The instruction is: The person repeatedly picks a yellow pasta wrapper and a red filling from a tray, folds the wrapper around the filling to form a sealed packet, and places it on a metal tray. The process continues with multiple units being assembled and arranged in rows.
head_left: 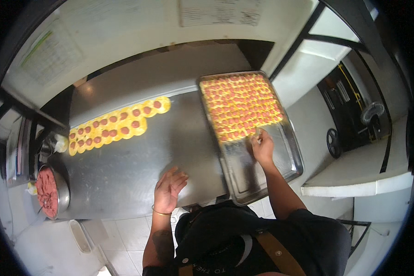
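Observation:
Rows of small yellow wrappers with pink filling (244,106) cover the far part of a metal tray (280,158) on the right. Over the tray, at the near edge of these rows, my right hand (263,146) has its fingers pinched together. Something small and pale shows at its fingertips, too small to name. My left hand (169,186) hovers at the table's front edge, fingers spread, holding nothing. Flat yellow dough rounds (110,126) lie overlapping in two rows at the back left, most with a pink dab of filling.
A steel bowl (64,191) of pink minced meat (47,191) stands at the left end of the steel table (124,179). A white wall (147,27) with papers rises behind. To the right are a white ledge (354,189) and a black handwheel (333,143).

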The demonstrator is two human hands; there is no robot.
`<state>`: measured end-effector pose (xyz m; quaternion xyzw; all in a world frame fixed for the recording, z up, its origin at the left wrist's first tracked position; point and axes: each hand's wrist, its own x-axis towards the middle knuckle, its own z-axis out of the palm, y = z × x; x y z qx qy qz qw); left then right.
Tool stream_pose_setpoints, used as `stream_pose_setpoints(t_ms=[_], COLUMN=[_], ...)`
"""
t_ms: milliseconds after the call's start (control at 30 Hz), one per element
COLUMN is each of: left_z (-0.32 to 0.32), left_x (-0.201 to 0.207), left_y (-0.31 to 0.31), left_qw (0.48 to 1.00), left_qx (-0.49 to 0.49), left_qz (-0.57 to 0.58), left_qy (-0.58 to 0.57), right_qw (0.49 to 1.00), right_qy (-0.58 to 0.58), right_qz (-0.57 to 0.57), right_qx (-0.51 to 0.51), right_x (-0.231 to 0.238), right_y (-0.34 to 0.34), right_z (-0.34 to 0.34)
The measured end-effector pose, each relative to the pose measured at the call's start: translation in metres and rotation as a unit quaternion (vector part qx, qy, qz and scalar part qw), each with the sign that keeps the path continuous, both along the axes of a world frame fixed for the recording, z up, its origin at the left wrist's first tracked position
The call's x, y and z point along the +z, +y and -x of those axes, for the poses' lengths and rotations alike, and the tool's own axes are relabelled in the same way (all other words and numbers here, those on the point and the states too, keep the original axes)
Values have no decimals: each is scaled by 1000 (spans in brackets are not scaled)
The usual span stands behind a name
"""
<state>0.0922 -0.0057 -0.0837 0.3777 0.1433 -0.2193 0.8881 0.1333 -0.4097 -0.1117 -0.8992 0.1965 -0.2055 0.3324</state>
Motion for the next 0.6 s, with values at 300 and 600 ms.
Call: stream_pose_setpoints(t_ms=[300,600], left_z=[4,4], left_x=[-37,-66], left_y=[129,128], left_qw=[996,999], left_qx=[91,11], left_qz=[17,-11], left_qy=[6,-30], right_qw=[933,817], right_qy=[9,218], right_qz=[187,420], right_qx=[308,330], right_x=[-9,24], right_y=[223,291], right_z=[-125,-229])
